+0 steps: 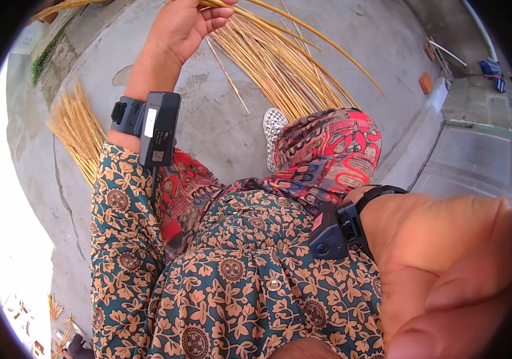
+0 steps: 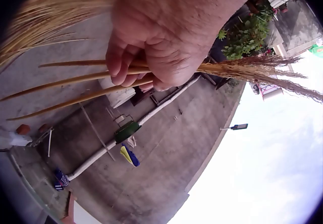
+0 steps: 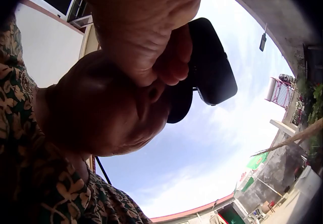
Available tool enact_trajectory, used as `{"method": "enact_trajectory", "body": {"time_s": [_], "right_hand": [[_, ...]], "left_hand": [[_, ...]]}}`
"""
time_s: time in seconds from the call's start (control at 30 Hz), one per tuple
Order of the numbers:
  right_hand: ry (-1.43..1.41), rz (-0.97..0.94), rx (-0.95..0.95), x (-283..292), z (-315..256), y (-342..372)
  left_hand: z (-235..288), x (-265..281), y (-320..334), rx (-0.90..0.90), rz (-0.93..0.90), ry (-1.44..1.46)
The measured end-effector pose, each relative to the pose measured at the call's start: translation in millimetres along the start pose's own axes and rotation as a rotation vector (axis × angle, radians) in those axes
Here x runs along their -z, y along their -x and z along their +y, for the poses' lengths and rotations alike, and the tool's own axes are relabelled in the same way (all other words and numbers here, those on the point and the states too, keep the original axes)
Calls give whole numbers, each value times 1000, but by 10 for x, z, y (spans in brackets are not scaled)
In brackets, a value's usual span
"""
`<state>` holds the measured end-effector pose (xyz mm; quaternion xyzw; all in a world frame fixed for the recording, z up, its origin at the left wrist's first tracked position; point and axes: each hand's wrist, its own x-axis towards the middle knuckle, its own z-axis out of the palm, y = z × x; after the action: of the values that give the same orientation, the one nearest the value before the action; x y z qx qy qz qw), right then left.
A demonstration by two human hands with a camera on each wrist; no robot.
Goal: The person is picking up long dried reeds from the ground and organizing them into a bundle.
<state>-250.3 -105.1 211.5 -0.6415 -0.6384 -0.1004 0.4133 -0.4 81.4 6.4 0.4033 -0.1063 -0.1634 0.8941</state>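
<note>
My left hand [image 1: 184,30], raised at the top of the head view, grips a few long broomcorn stalks [image 2: 247,70]. In the left wrist view its fingers curl round the smooth stems, with the brushy seed heads to the right and bare stems to the left. Below it on the floor lies a spread pile of straw-coloured stalks [image 1: 262,66]. My right hand [image 1: 447,269] is very close to the head camera. The right wrist view has its curled fingers [image 3: 174,65] right at the face, beside a black head-worn device [image 3: 214,67]; nothing shows held.
A second bundle [image 1: 76,128] of brushy heads lies on the concrete floor at the left. A checkered shoe [image 1: 274,122] stands beside the stalk pile, between it and my patterned trouser leg [image 1: 334,143]. A brick [image 1: 426,84] lies by the wall at the right.
</note>
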Motion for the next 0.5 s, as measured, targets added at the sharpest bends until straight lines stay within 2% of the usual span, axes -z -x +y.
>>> {"method": "enact_trajectory", "body": {"time_s": [0.3, 0.5], "right_hand": [[-45, -7, 34, -109, 123, 2], [-53, -1, 1, -10, -1, -34]], "left_hand": [[31, 5, 31, 16, -2, 20], [73, -36, 76, 6, 56, -38]]}}
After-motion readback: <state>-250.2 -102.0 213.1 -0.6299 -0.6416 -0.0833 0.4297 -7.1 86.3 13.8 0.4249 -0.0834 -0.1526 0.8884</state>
